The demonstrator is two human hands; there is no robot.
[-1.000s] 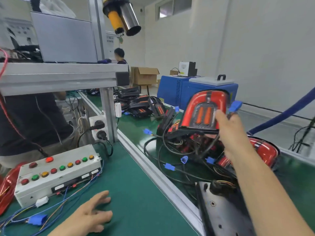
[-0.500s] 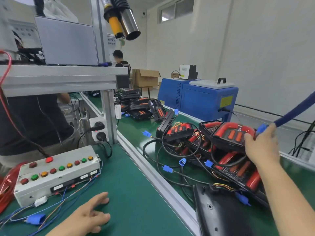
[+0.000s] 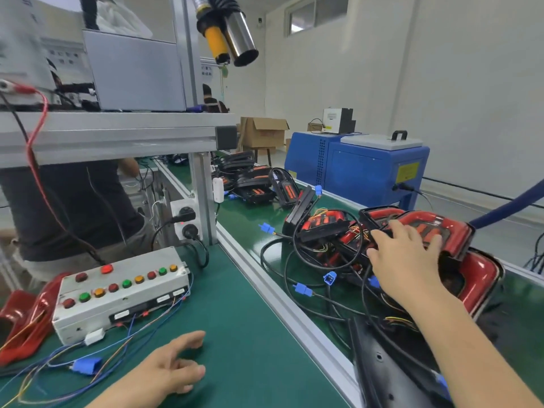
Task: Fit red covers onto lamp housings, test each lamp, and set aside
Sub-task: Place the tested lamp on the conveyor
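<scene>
At right of centre the right hand (image 3: 407, 260) lies with fingers spread and nearly straight on a red-covered lamp (image 3: 435, 231), which rests on top of the pile of lamps (image 3: 332, 231) and black cables on the green belt (image 3: 244, 219); it grips nothing; at lower centre the left hand (image 3: 173, 369) rests on the green bench mat (image 3: 235, 334), fingers loosely spread and holding nothing; left of centre sits the button box (image 3: 120, 293), a loose red cover (image 3: 23, 316) beside it at the left edge.
</scene>
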